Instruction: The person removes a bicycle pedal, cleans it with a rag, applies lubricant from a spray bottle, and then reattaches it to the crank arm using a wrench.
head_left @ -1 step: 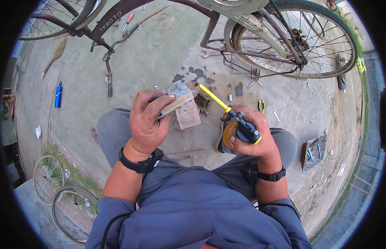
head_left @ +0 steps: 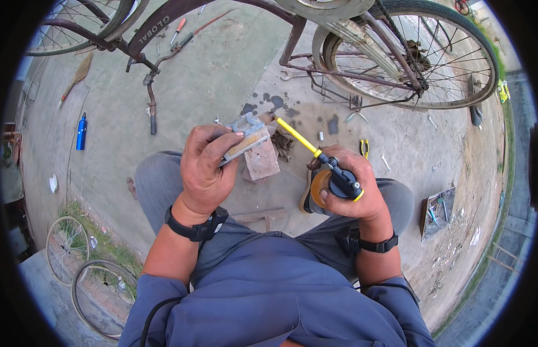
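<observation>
My left hand [head_left: 208, 165] is closed round a bicycle pedal [head_left: 248, 141] with a grey frame and a flat tread block along its side, gripping it by its near left end. My right hand [head_left: 352, 182] is wrapped round an oil can [head_left: 322, 184] with an amber body, a black pump head and a long yellow spout [head_left: 298, 136]. The spout slants up and left, its tip close to the pedal's far end; I cannot tell if they touch. Below the pedal, a reddish brick [head_left: 262, 161] rests on the ground beside a crumpled dark rag [head_left: 283, 143].
An upside-down bicycle [head_left: 361, 75] stands ahead. Pliers with yellow handles [head_left: 364, 148], a small metal cylinder [head_left: 321, 136] and spanners [head_left: 385, 162] lie near my right hand. A tool tray [head_left: 436, 213] sits at right, a blue bottle [head_left: 81, 133] at left. Loose wheels [head_left: 68, 250] lie at lower left.
</observation>
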`<state>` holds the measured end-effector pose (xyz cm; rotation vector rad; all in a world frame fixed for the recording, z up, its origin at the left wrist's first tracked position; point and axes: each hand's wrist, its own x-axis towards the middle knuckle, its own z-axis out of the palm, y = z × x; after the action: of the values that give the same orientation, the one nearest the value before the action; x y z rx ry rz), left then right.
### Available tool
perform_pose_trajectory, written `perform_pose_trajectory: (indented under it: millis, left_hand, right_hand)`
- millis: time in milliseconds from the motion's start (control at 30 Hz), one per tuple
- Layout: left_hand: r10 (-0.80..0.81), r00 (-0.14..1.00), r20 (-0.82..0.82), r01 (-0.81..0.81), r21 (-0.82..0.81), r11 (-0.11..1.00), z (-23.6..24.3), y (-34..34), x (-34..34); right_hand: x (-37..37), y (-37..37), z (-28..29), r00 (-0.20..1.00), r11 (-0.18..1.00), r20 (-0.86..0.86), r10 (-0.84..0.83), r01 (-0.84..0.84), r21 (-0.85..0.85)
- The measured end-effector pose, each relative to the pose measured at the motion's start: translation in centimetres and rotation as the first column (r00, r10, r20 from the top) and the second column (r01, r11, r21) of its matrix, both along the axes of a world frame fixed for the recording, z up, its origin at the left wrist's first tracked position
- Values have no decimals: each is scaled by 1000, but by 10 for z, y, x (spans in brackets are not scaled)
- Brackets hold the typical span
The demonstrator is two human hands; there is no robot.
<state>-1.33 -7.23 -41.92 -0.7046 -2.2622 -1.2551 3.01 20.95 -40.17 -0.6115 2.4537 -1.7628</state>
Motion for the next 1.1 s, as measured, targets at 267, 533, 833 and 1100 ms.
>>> perform_pose_trajectory:
  millis: [267,533,833,1100]
  left_hand:
    - [-4,1000,13,4,-2,1000,1,0,2]
    - [1,1000,10,-1,6,1000,0,0,2]
    - [28,997,71,-32,48,998,1,-1,4]
    - [75,992,103,-81,54,995,-4,-3,5]
  right_hand:
    - [3,-1,2,998,1000,68,-16,16,-6]
    - [4,-1,3,996,1000,83,-14,14,-2]
    - [4,-1,4,997,1000,78,-14,13,13]
    - [6,0,0,993,999,113,-45,44,6]
